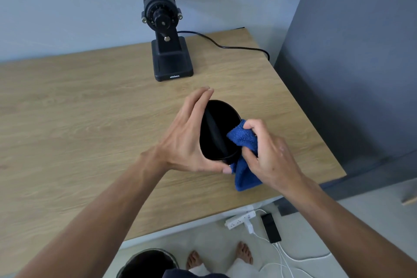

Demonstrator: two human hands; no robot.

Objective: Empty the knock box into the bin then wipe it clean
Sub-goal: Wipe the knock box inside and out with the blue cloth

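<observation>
Nearest you, on the floor by your feet, the bin (149,263) sits with its dark mouth open; the emptying looks done, so the wipe is the step in hand. Above the bench (79,119), your left hand (187,140) cradles the knock box (220,131) from the left side, fingers spread along the wall and thumb under the near rim, with the box tipped so its opening faces you. Your right hand (268,153) is closed around the blue cloth (244,142), which is pressed over the right rim. Keep the left grip firm so the box does not turn, work the cloth around the inner wall, and pass on both sides of the knock bar (215,133), where grounds likely cling. Farther back, the grinder (168,36) stands well apart.
</observation>
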